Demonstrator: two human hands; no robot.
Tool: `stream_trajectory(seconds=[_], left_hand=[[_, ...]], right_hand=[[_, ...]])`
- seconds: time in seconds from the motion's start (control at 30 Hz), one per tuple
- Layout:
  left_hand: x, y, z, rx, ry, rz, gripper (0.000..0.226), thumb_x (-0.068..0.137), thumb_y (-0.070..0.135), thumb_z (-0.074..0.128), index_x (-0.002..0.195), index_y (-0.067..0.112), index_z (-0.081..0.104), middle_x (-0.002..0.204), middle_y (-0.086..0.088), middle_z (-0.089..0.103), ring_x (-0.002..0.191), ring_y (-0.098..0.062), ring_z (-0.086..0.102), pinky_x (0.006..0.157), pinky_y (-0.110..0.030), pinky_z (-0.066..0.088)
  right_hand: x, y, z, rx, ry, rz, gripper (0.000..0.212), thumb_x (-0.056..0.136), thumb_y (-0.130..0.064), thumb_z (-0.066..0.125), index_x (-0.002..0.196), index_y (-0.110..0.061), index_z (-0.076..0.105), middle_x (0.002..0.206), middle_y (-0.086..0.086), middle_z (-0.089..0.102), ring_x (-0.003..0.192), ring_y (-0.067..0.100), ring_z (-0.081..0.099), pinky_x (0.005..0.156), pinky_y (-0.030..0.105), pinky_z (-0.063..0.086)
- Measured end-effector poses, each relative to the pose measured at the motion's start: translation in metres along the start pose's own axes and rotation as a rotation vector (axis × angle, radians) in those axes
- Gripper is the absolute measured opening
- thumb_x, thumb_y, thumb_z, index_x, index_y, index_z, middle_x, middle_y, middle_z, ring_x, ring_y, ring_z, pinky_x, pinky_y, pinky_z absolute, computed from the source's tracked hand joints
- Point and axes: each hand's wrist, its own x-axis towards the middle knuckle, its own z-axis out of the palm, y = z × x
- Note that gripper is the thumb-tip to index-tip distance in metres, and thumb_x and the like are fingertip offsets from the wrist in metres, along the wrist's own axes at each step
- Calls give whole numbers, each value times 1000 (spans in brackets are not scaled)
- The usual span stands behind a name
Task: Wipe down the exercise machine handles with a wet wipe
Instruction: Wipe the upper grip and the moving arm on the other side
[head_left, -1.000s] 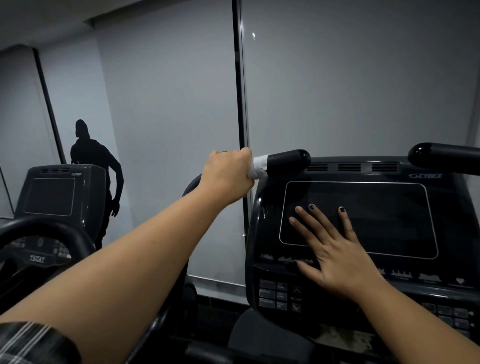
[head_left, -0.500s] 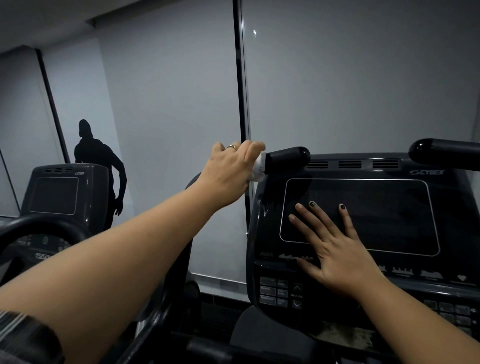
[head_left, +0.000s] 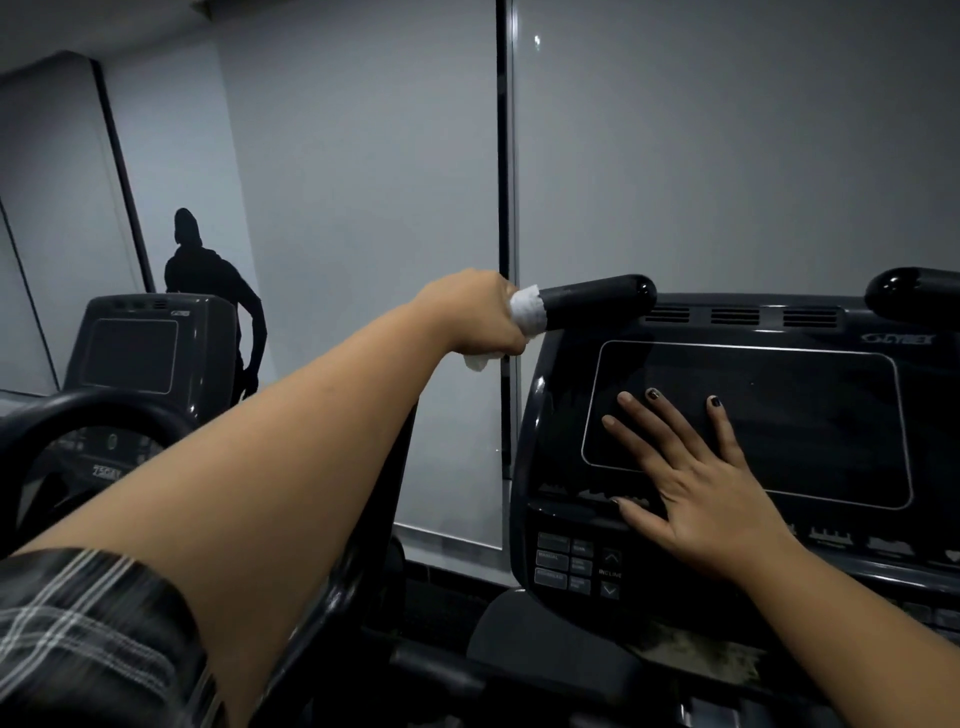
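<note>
My left hand (head_left: 475, 314) is closed around the black left handle (head_left: 597, 301) of the exercise machine, with a white wet wipe (head_left: 527, 307) wrapped between palm and bar. A corner of the wipe hangs below my fist. The handle's rounded tip sticks out to the right of my hand. My right hand (head_left: 685, 478) lies flat, fingers spread, on the dark screen of the machine's console (head_left: 779, 322). The tip of the right handle (head_left: 914, 293) shows at the frame's right edge, untouched.
A second machine console (head_left: 140, 353) and its curved black handlebar (head_left: 93, 410) stand at the left. Grey roller blinds with a dark vertical frame (head_left: 501, 156) fill the wall behind. A dark figure silhouette (head_left: 208, 275) is on the left wall.
My left hand closed fully round the handle again and twisted, so the wipe shows at the thumb side and below the fist. The right hand stayed on the screen.
</note>
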Motion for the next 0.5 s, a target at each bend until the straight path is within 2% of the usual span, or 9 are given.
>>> stream_trajectory(seconds=[0.1,0.13,0.2,0.23,0.37,0.43,0.5], left_hand=[[-10,-20,2,-117,28,-71,17,68,20,63,84,20,63,60,0,71,60,-14,68,62,-30,55],[-14,-28,3,-206,27,-106,14,69,16,64,83,17,63,60,-1,70,54,-12,67,56,-28,57],[-23,-44,6,-403,28,-190,8,75,7,64,76,13,59,61,-2,63,41,-7,61,43,-20,48],[-29,-51,10,-477,43,-235,12,77,4,64,74,12,57,61,-3,59,38,-8,58,41,-17,45],[-41,-69,35,-655,151,-344,12,74,7,66,71,13,57,64,-4,55,54,-22,56,59,-29,50],[-46,-70,46,-707,230,-379,10,76,10,62,70,16,57,65,-3,56,49,-19,56,55,-25,48],[-58,-68,56,-620,315,-417,4,82,17,57,83,16,54,68,1,59,42,-11,57,53,-23,44]], right_hand=[[0,1,0,3,-22,-2,77,88,-63,31,156,-28,19,165,-4,9,152,17,7,119,60,6],[0,1,0,1,-28,1,77,88,-63,30,156,-28,19,165,-4,9,152,17,7,119,59,5],[1,1,-1,-2,-35,8,77,88,-63,29,156,-28,20,165,-4,10,152,17,8,119,59,4],[0,0,-1,-4,-36,11,77,88,-63,29,156,-27,21,165,-4,11,152,17,9,119,59,4],[0,-2,-2,-11,-56,18,78,88,-64,28,156,-28,19,165,-4,8,152,17,7,119,58,2],[0,-2,-3,-10,-59,23,78,88,-64,27,156,-28,19,165,-4,8,152,17,6,119,58,2],[1,-3,-3,-13,-59,24,77,88,-64,27,156,-27,20,165,-4,9,152,18,7,119,59,2]])
